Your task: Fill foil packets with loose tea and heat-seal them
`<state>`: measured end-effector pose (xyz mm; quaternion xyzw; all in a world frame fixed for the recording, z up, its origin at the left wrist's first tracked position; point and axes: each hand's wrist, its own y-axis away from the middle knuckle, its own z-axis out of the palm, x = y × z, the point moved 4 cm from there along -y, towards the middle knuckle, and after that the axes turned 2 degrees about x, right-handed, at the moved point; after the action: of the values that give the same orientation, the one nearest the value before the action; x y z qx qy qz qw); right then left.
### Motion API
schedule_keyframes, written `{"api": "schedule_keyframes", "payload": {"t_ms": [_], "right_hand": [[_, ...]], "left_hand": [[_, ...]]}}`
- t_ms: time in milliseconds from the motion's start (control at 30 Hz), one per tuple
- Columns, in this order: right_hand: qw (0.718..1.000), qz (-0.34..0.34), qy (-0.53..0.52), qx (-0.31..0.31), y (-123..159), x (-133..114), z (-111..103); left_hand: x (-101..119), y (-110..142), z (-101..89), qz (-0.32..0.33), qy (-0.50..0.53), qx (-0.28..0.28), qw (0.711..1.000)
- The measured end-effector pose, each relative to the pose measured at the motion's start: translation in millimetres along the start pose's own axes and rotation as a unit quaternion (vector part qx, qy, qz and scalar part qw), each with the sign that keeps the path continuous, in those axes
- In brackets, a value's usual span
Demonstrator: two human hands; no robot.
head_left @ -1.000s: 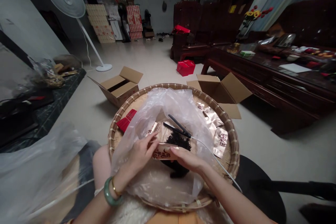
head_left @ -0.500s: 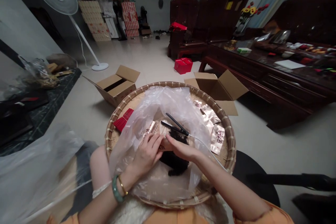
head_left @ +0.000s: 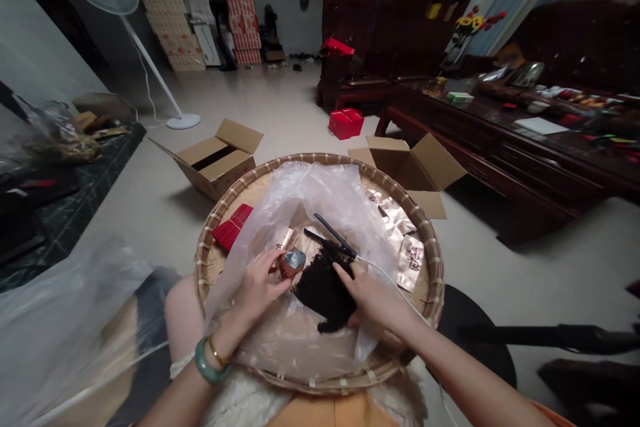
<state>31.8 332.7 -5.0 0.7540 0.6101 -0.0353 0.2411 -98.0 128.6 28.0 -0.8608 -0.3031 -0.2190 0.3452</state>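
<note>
Parted, left hand (head_left: 256, 285) holds foil packet (head_left: 289, 267); right hand (head_left: 374, 296), wide, touches leaves (head_left: 323, 285) in basket (head_left: 437, 260).

Pouch (head_left: 291, 264): coppery outside, silvery grey showing at its top end; it is sitting low at the left edge of the dark leaves (head_left: 320, 287), well short of the red bundle (head_left: 233, 227). Its far side is hiding behind fingers, and the picture is staying too small to tell what is inside. Leaves: near-black, dull, loose and crumbly; they are lying heaped on the plastic (head_left: 295, 353), spreading from just under the black iron (head_left: 334, 239) toward the near side. The heap is ending there in a ragged tip, and its right edge is disappearing under a hand.
</note>
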Motion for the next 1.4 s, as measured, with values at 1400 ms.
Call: {"api": "schedule_keyframes", "payload": {"t_ms": [1400], "right_hand": [[0.971,-0.155,-0.111,0.144,-11,-66,-93]], "left_hand": [[18,-2,30.8,0.015,0.034,-0.025,0.999]]}}
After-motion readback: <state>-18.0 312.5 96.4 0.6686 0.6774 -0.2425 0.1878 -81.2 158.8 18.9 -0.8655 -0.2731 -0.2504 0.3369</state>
